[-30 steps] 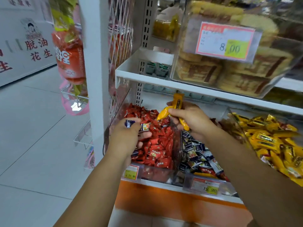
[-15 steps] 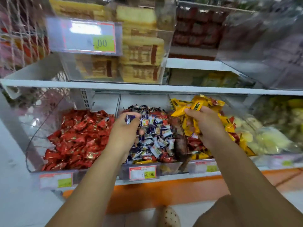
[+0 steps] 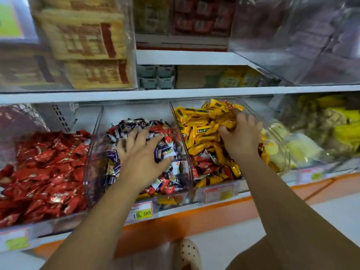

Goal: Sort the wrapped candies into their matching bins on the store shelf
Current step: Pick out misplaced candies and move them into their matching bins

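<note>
Yellow wrapped candies (image 3: 202,131) heaped in clear bin (image 3: 176,123).
Right hand (image 3: 241,137) grips some; left hand (image 3: 140,152) spreads its fingers over blue-white candies (image 3: 165,151).

Above the left fingers (image 3: 134,135), yellow biscuit packs (image 3: 87,49) with brown-red print are stacked. Higher up, between both sets of fingers, sit small grey-green boxes (image 3: 155,76), with blurred red packs (image 3: 194,16) over them. Just below the left fingers hangs a price tag (image 3: 141,213) reading 19.90. Farther down, an orange base strip (image 3: 194,221) meets the white floor (image 3: 224,244), where a beige perforated shoe (image 3: 187,254) stands. Right of the right fingers (image 3: 251,121) lie pale yellow bags (image 3: 300,149).
</note>
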`<state>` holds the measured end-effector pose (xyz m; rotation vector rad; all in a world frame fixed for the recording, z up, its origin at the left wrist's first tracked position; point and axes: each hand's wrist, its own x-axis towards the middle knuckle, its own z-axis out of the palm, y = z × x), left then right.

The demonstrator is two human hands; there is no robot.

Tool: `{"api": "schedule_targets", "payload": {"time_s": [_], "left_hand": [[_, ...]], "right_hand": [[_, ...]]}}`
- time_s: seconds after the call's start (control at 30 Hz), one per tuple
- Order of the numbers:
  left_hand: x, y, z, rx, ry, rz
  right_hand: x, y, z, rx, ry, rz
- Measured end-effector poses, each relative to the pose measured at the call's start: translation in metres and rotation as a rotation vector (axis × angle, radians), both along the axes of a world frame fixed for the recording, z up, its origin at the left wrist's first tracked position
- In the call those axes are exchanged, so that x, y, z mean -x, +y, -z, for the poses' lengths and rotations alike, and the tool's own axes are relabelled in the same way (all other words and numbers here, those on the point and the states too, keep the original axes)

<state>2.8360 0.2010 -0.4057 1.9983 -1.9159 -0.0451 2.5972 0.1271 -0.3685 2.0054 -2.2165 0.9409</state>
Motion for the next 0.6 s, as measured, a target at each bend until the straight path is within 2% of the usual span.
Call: {"api": "schedule_targets", "payload": {"time_s": [0.1,0.2,0.27,0.37,0.47,0.6], "left_hand": [[-0.001,-0.001,-0.002,-0.137,-0.063,0.035],[-0.005,0.002,0.001,-0.25,-0.085,0.053],[-0.009,0.008,0.004,-0.255,-0.119,0.067],[-0.014,0.016,0.001,-0.16,-0.085,0.079],[-0.019,0.027,-0.011,-0.051,-0.003,0.136],[-0.037,0.05,-0.022,0.064,0.092,0.161]], "right_hand": [[-0.007,0.006,0.001,-0.033,0.014,-0.052],[-0.016,0.008,0.011,-0.266,0.185,-0.096],[-0.018,0.009,0.014,-0.341,0.231,-0.098],[-0.022,0.013,0.003,-0.337,0.211,-0.087],[-0.038,0.027,-0.016,-0.224,0.24,-0.122],[-0.083,0.059,-0.03,-0.093,0.143,-0.341]]}}
